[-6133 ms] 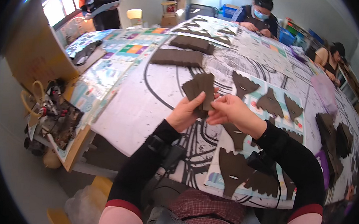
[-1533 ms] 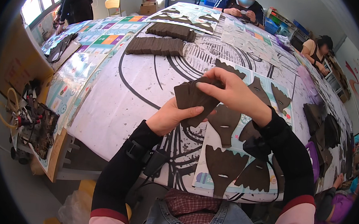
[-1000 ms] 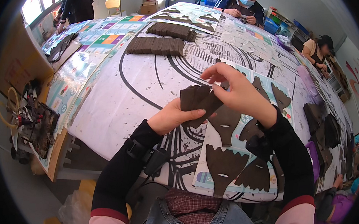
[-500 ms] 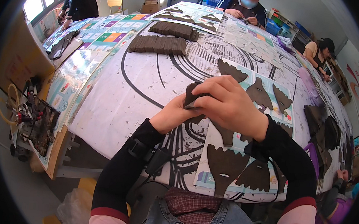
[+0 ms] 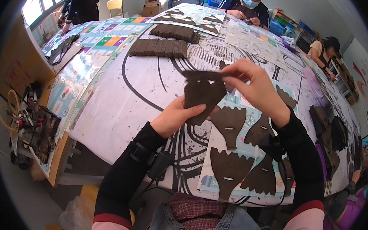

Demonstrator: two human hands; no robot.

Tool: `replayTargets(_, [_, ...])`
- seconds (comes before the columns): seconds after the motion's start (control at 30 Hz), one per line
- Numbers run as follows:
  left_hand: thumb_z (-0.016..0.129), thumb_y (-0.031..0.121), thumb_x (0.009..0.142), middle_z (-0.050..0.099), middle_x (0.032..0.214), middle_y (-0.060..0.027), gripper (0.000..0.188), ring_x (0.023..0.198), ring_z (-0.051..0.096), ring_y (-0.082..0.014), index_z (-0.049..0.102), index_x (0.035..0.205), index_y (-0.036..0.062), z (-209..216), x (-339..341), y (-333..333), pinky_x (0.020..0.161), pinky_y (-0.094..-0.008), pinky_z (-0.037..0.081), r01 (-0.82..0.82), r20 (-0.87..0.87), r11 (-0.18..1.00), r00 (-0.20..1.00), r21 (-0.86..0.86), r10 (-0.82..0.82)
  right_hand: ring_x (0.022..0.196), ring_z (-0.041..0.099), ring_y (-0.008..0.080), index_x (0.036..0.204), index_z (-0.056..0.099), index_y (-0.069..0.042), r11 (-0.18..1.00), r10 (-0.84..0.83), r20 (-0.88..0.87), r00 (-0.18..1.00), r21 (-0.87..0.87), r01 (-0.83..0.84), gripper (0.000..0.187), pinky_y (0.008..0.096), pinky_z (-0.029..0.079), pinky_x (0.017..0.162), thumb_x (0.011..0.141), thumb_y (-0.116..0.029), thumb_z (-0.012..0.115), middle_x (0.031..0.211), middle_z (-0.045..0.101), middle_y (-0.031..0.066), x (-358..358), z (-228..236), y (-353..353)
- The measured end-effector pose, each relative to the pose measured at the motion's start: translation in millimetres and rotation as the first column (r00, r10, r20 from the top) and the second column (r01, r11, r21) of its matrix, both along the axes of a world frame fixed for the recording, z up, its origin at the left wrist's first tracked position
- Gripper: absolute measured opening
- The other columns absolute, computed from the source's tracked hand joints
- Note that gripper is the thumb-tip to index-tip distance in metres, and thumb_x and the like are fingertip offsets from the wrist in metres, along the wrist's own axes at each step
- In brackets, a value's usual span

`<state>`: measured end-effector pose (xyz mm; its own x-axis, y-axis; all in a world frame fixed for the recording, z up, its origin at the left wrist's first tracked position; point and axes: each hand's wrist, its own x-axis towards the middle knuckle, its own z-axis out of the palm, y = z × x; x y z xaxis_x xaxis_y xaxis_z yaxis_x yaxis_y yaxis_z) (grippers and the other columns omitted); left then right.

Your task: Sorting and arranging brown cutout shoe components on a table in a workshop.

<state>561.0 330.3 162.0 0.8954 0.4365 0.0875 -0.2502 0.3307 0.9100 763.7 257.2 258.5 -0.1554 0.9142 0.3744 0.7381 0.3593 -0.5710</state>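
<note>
Head: brown pieces (image 5: pixel 205 95) between fingers (image 5: pixel 238 67)

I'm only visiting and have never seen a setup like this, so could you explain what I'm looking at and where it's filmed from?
There is no machine at work here: a person uses bare hands. The view comes from a wide camera on that person's head, looking down, which is why edges bend.

The left hand holds flared dark brown pieces, thumb in front. The right hand pinches a brown piece seen edge-on, just beyond them; it is blurred.

On the white, black-lined table cover, a printed sheet carries loose scalloped brown pieces. Farther off stand two packed brown rows.
</note>
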Motion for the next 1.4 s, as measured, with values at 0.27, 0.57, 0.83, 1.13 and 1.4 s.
replayTargets(0.27, [0.047, 0.016, 0.096, 0.052, 0.127, -0.0116, 0.039, 0.112, 0.054, -0.0199, 0.040, 0.131, 0.0013, -10.4, 0.6, 7.8, 0.093, -0.0322, 0.045, -0.150, 0.086, 0.979, 0.983, -0.136, 0.163, 0.084, 0.066, 0.0193, 0.105, 0.050, 0.003, 0.806, -0.261, -0.692, 0.673, -0.540, -0.242, 0.027, 0.0284, 0.055, 0.074, 0.091, -0.019, 0.056, 0.097, 0.064, 0.0148, -24.8, -39.9, -14.5])
replayTargets(0.57, [0.049, 0.015, 0.095, 0.053, 0.125, -0.0081, 0.039, 0.113, 0.053, -0.0191, 0.041, 0.131, 0.0026, -8.3, 0.8, 4.4, 0.093, -0.0327, 0.045, -0.115, 0.116, 0.990, 0.985, -0.083, 0.124, 0.067, 0.066, 0.0206, 0.095, 0.059, 0.002, 0.654, -0.132, -0.132, 0.983, -0.756, -0.014, 0.036, 0.0297, 0.053, 0.061, 0.092, -0.032, 0.051, 0.083, 0.067, 0.0142, -45.5, -28.5, -9.9])
replayTargets(0.83, [0.055, 0.015, 0.092, 0.059, 0.115, -0.0086, 0.035, 0.104, 0.057, -0.0157, 0.049, 0.123, 0.0014, -5.8, 1.6, -3.1, 0.090, -0.0298, 0.045, -0.019, -0.026, 0.993, 0.999, 0.119, 0.022, 0.078, 0.061, 0.0250, 0.079, 0.061, -0.005, 0.951, -0.088, 0.324, 0.942, 0.310, -0.018, 0.014, 0.0348, 0.048, 0.067, 0.079, -0.019, 0.062, 0.079, 0.062, 0.0085, -37.2, 18.1, 9.3])
replayTargets(1.13, [0.055, 0.016, 0.092, 0.062, 0.110, -0.0078, 0.032, 0.102, 0.058, -0.0144, 0.051, 0.120, 0.0012, -1.2, 2.1, -3.8, 0.087, -0.0278, 0.046, -0.008, -0.056, 0.991, 0.998, 0.137, 0.015, 0.078, 0.060, 0.0274, 0.082, 0.058, -0.005, 0.861, 0.014, 0.356, 0.934, 0.471, -0.192, 0.009, 0.0339, 0.047, 0.069, 0.075, -0.008, 0.063, 0.081, 0.060, 0.0094, -44.9, 9.9, 17.7])
replayTargets(1.4, [0.053, 0.018, 0.094, 0.061, 0.111, -0.0069, 0.041, 0.100, 0.057, -0.0124, 0.041, 0.130, 0.0037, -6.6, 2.6, -2.6, 0.088, -0.0274, 0.045, 0.042, -0.002, 0.999, 0.999, 0.017, -0.042, 0.068, 0.059, 0.0075, 0.095, 0.058, -0.002, 0.993, 0.024, -0.402, 0.915, -0.097, -0.069, 0.011, 0.0211, 0.049, 0.060, 0.090, -0.012, 0.056, 0.083, 0.064, 0.0035, -14.6, 37.7, 2.2])
